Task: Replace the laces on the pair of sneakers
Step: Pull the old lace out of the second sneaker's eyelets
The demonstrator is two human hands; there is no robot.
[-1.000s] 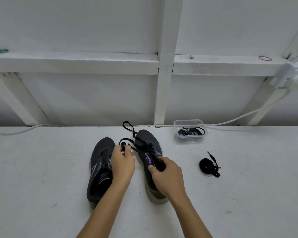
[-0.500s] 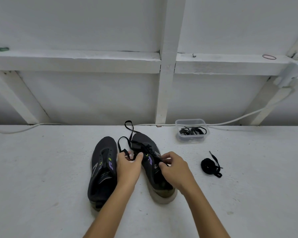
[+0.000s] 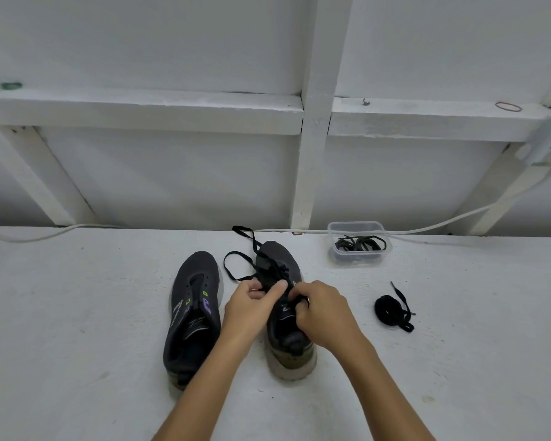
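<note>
Two dark sneakers stand side by side on the white surface, toes away from me. The left sneaker (image 3: 194, 307) has bare eyelets and no lace. The right sneaker (image 3: 280, 259) carries a black lace (image 3: 236, 265) whose loose ends loop out past its toe to the left. My left hand (image 3: 248, 308) pinches the lace over the right sneaker's tongue. My right hand (image 3: 323, 313) pinches the lace at the eyelets on the shoe's right side. The fingertips of both hands nearly meet. A coiled black lace (image 3: 390, 310) lies to the right.
A clear plastic tub (image 3: 334, 232) holding more dark laces sits at the back by the wall. A white cable (image 3: 458, 218) runs along the wall base. White wooden framing rises behind the surface.
Both hands have moved closer together over the right sneaker's eyelets. My right hand shifted up from the shoe's side to the lacing. The sneaker turned slightly.
</note>
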